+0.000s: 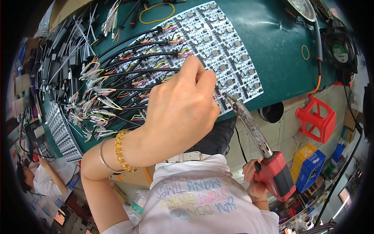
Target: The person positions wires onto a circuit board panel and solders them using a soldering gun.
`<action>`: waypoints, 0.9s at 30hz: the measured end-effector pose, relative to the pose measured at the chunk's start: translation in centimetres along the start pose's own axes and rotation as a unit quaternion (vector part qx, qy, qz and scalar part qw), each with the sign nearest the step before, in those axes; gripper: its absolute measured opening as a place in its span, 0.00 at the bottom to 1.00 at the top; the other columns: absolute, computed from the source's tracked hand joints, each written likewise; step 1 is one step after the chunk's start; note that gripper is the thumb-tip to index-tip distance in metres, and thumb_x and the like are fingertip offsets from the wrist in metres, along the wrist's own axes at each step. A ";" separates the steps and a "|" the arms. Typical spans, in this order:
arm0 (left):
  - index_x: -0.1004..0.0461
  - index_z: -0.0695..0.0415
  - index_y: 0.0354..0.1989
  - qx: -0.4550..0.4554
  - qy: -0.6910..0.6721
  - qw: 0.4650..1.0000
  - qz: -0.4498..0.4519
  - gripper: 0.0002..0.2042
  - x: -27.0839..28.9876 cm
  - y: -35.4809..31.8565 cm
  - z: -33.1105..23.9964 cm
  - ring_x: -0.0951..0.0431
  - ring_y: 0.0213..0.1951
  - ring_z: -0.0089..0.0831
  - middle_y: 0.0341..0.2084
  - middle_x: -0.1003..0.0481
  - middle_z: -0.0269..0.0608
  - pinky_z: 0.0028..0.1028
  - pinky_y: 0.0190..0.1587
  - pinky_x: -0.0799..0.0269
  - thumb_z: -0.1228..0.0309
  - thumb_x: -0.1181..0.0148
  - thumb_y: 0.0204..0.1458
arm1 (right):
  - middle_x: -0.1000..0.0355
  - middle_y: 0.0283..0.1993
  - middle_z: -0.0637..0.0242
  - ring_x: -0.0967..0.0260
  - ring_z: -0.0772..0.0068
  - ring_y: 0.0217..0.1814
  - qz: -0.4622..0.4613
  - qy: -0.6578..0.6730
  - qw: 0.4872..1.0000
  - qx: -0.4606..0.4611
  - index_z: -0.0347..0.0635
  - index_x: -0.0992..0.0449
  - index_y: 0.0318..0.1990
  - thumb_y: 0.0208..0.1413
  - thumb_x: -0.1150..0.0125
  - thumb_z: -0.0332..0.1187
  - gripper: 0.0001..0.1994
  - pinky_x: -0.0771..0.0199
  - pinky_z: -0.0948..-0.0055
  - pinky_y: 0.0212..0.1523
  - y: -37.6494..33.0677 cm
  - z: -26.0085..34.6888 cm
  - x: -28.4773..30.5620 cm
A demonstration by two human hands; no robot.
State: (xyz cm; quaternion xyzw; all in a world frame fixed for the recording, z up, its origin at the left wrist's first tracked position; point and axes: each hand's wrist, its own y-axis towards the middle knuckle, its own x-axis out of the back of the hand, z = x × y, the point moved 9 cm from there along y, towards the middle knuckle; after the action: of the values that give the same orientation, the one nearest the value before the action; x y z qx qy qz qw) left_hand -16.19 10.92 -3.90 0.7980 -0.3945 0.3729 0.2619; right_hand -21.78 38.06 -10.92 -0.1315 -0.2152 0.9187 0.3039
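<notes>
Both hands busy over the circuit board panel (pixel 230 58). Left hand (pixel 181 109) closed in a pinch, fingertips (pixel 194 64) pressed down on the panel near its middle, holding a wire end against it; the wire itself is hidden under the fingers. Gold bead bracelet (pixel 121 150) and thin silver bangle (pixel 103 156) on that wrist. Right hand (pixel 253 177) wrapped around the red grip of a soldering iron (pixel 269 160), at 5 o'clock from the left hand. Iron's grey barrel slants up toward 11 o'clock, tip (pixel 226 94) at the panel's near edge, just beside the left hand's knuckles; can't tell if tip touches the board.

Panel is white, rows of small grey square parts, lying on the green bench (pixel 280 50), centre to 1 o'clock. Black cables (pixel 128 74) with red, yellow and green wire ends fan out across the panel toward 9 o'clock. Second panel (pixel 62 132) at 8 o'clock on the bench edge. Yellow rubber band (pixel 156 11) at 12 o'clock, smaller one (pixel 306 52) at 2 o'clock. Black fan (pixel 339 50) at 2 o'clock. Red plastic stool (pixel 316 119) at 3 o'clock, blue crate (pixel 311 165) at 4 o'clock below it. Another person (pixel 37 179) at 8 o'clock, well apart.
</notes>
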 end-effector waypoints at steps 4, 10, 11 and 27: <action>0.33 0.60 0.24 0.001 0.000 1.000 -0.004 0.07 -0.2 0.1 0.0 0.30 0.18 0.35 0.28 0.33 0.39 0.31 0.20 0.34 0.81 0.41 0.35 | 0.35 0.23 0.69 0.38 0.74 0.24 0.002 -0.069 0.996 0.056 0.41 0.31 0.18 0.39 0.35 0.65 0.31 0.43 0.74 0.25 0.4 0.2 0.1; 0.33 0.60 0.23 -0.003 -0.004 1.000 -0.007 0.07 0.0 0.1 -0.1 0.31 0.18 0.33 0.28 0.33 0.39 0.30 0.20 0.34 0.82 0.40 0.36 | 0.42 0.13 0.78 0.42 0.80 0.14 0.032 -0.132 0.974 0.180 0.39 0.42 0.61 0.37 0.53 0.77 0.53 0.38 0.76 0.21 0.0 0.0 0.3; 0.32 0.60 0.24 -0.006 -0.005 1.000 -0.005 0.07 0.0 0.1 -0.1 0.31 0.18 0.33 0.29 0.32 0.39 0.30 0.20 0.34 0.82 0.41 0.37 | 0.42 0.13 0.78 0.42 0.80 0.14 0.032 -0.132 0.974 0.180 0.39 0.42 0.61 0.37 0.53 0.77 0.53 0.38 0.76 0.21 0.1 0.2 0.1; 0.29 0.64 0.28 -0.060 -0.085 0.994 0.045 0.07 -0.3 -0.5 -0.2 0.26 0.23 0.31 0.29 0.30 0.41 0.27 0.25 0.29 0.85 0.40 0.41 | 0.43 0.14 0.77 0.42 0.78 0.15 0.023 -0.110 0.986 0.124 0.41 0.39 0.59 0.42 0.49 0.74 0.47 0.39 0.75 0.23 -0.5 -0.7 0.1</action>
State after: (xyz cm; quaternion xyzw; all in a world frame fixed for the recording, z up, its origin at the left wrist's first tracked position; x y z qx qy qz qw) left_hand -15.97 11.50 -4.08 0.7911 -0.4725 0.2904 0.2581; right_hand -21.36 38.73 -11.33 0.0039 -0.1285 0.9539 0.2710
